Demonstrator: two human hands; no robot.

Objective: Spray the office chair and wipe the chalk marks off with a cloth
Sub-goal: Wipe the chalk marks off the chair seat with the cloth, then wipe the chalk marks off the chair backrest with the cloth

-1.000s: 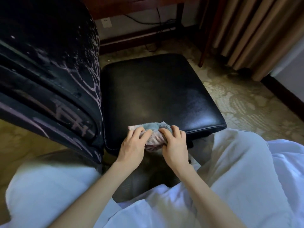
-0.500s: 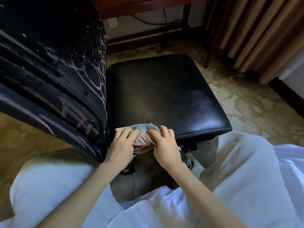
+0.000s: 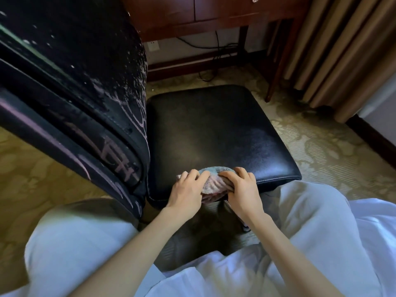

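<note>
A black leather office chair fills the view: its seat (image 3: 214,133) lies flat in the middle and its backrest (image 3: 75,93) rises at the left, covered with pinkish chalk lines and white specks. A bunched grey-and-pink cloth (image 3: 214,183) sits on the seat's near edge. My left hand (image 3: 187,191) grips the cloth's left end and my right hand (image 3: 242,189) grips its right end, fingers curled over it. No spray bottle is in view.
A dark wooden desk (image 3: 203,13) with cables and a wall socket (image 3: 153,46) under it stands behind the chair. Beige curtains (image 3: 342,50) hang at the right. Patterned carpet (image 3: 321,151) surrounds the chair. My white-clad knees (image 3: 310,221) flank the seat's near edge.
Both hands stay on the cloth at the seat's near edge; it first shifted slightly left toward the backrest, then back right. My head has lifted, showing more of the desk.
</note>
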